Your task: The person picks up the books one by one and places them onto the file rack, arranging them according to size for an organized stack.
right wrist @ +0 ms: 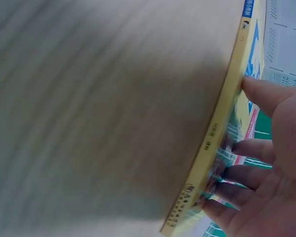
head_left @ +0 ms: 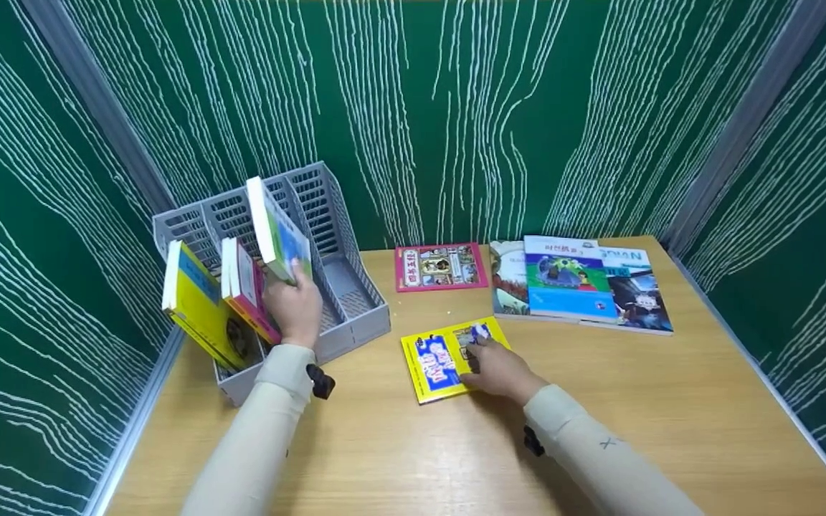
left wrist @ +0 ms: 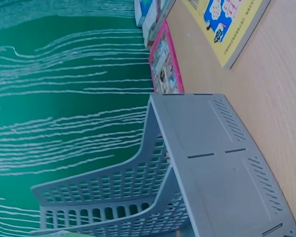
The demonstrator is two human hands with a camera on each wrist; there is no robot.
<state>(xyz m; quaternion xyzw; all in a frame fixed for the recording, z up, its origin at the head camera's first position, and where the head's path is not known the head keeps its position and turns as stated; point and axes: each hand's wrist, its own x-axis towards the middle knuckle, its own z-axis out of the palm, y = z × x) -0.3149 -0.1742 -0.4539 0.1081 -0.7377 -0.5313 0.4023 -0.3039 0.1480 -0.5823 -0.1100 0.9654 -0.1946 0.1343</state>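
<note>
On the desk (head_left: 413, 466), the yellow book (head_left: 428, 362) lies under the right hand (head_left: 503, 367), whose fingers (right wrist: 250, 176) rest loosely; it looks light, slick and bendy, best pinched at the spine (right wrist: 208, 140); at the rack (head_left: 357, 332), the left hand (head_left: 294, 307) grips the thicker, likely heavier green book (head_left: 286, 240)

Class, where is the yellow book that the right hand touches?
In the head view, the yellow book is near the centre, right of the grey rack and nearer the camera than the pink book on the table.
</note>
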